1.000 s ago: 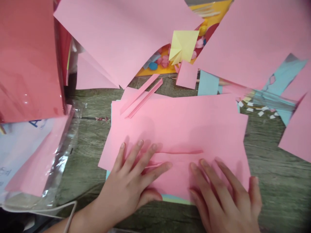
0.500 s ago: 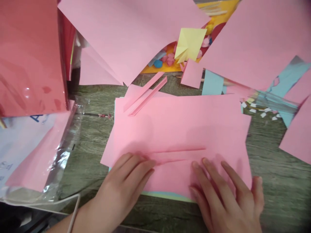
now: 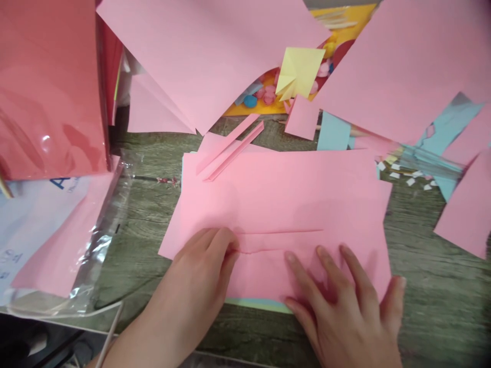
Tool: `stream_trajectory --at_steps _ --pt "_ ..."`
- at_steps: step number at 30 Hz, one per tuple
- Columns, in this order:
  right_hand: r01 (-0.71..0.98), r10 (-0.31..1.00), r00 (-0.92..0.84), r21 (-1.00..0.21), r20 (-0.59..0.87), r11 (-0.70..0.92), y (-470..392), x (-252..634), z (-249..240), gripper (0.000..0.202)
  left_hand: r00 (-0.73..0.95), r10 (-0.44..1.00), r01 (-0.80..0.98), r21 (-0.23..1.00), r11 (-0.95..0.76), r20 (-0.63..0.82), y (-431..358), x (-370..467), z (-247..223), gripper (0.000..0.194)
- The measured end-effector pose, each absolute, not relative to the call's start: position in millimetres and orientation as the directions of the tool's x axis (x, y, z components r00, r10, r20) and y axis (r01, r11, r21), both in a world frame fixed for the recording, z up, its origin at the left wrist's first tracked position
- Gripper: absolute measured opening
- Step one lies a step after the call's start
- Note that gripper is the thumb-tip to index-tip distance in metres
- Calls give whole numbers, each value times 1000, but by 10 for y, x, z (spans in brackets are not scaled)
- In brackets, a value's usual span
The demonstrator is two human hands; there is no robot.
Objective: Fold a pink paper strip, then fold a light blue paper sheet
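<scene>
A red packet (image 3: 49, 97) fills the upper left. Left of centre, the left hand's (image 3: 201, 278) grip pinches one end of a narrow pink strip (image 3: 272, 241), lying mid-frame on stacked pink sheets (image 3: 287, 189). Lower right, the right hand's (image 3: 343, 301) grip is released, fingers spread on the paper.

A slim pink paper strip (image 3: 274, 240) lying crosswise on pink sheets (image 3: 284, 189), between two hands.
From here I see the strip's near end tucked into the pinched left fingers (image 3: 226, 237), its length running flat and nearly straight toward a spot just beyond the spread right fingers (image 3: 329, 263); its lower edge looks slightly wavy beside the left fingertips. The sheets lie flat, slightly askew, under both sets of fingers, spreading well past their tips.
</scene>
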State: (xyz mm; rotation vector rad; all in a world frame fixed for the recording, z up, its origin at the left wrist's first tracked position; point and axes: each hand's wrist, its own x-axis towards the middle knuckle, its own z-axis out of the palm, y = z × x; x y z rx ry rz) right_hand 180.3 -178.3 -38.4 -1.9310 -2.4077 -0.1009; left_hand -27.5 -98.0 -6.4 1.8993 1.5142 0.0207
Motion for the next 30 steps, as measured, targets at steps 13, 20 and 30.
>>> stream_trajectory --at_steps 13,20,30 --pt "991 990 -131 -16 45 132 -1758 1708 -299 41 188 850 924 382 18 -493 -906 -227 -19 8" --pt "976 971 -218 35 97 216 -1749 1764 -359 48 159 952 927 371 -53 -263 -1057 -352 -109 7" --pt "974 960 -225 78 165 215 -1765 1725 -395 49 589 790 752 241 -614 174 -1558 -384 -297 34"
